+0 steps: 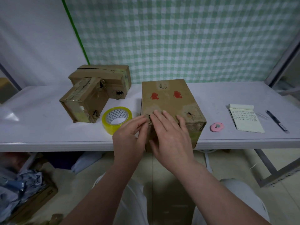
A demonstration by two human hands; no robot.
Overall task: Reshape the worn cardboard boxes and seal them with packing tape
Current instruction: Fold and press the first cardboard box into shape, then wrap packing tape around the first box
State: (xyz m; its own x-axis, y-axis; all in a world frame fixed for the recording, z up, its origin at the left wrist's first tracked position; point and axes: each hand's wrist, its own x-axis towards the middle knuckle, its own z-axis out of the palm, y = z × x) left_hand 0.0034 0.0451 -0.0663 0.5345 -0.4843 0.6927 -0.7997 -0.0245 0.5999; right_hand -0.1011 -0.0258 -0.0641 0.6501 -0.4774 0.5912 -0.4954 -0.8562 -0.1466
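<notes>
On the left of a white bench (40, 111), a small battered box (82, 103) lies tilted in front of a longer box (103, 77) near the back edge, the two touching. Open bench spreads left of them. A yellow tape roll (116, 119) stands just beside the small box, near the front edge. At center, a tall box (168, 101) with two red marks and torn holes sits at the front edge. The left hand (129, 137) pinches the box's near left corner, fingers closed on cardboard. The right hand (170, 133) lies flat and spread across the top's near edge. Right of the box: a pink cutter (217, 126), a notepad (246, 118) and a pen (276, 120), each apart, with bare bench between and behind them.
</notes>
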